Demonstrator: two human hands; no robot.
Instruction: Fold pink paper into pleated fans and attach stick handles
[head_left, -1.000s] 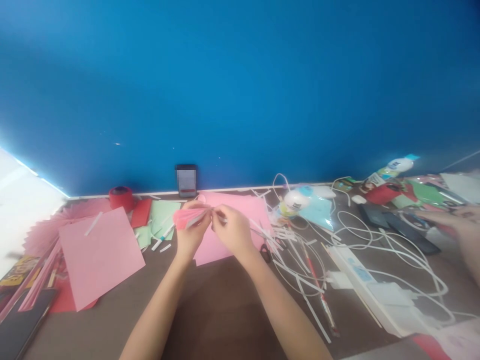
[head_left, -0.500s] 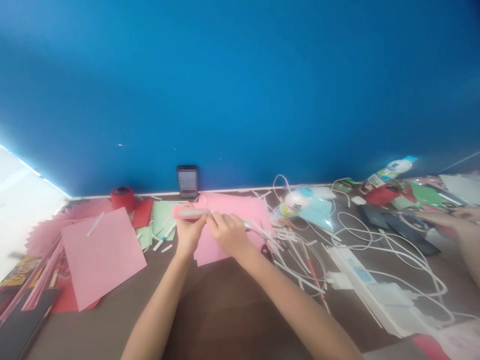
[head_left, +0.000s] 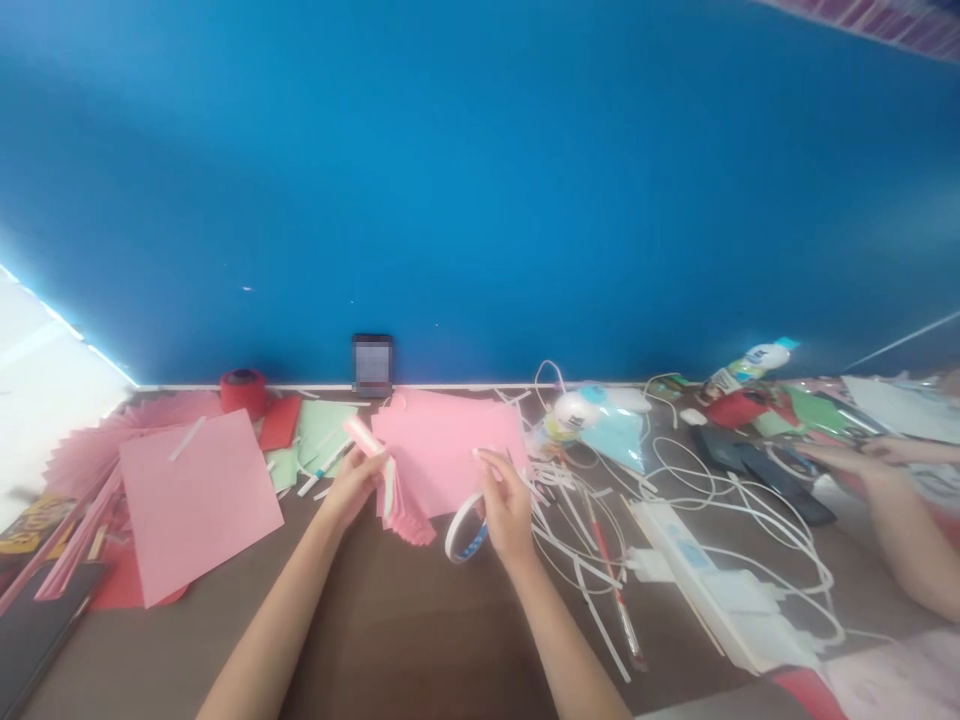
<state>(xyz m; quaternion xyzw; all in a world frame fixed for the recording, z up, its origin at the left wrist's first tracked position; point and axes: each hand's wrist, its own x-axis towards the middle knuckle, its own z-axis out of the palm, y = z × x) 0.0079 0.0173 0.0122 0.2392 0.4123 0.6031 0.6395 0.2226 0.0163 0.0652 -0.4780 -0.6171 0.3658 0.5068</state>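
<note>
Pinched in my left hand (head_left: 354, 490) is a strip of pink paper folded into pleats (head_left: 409, 518), with a white band along its folded edge. The pleats fan downward toward the table. My right hand (head_left: 509, 512) holds a white tape roll (head_left: 451, 536) that hangs beside the palm, blue showing on its inner side. A small white bit shows at that hand's thumb and fingertip. Beneath both hands lie flat pink sheets (head_left: 442, 425). A space separates the two hands.
To the left lie a pink sheet (head_left: 202, 510), green paper (head_left: 324, 425) and a red round object (head_left: 243, 394). A phone (head_left: 373, 365) leans on the blue wall. On the right are white cables, a power strip (head_left: 694, 570), a glue bottle (head_left: 574, 412) and another person's arm (head_left: 900, 515).
My hands have moved apart, the right one toward the right and now showing the tape roll. The pink paper in my left hand has tilted, its pleats fanning down.
</note>
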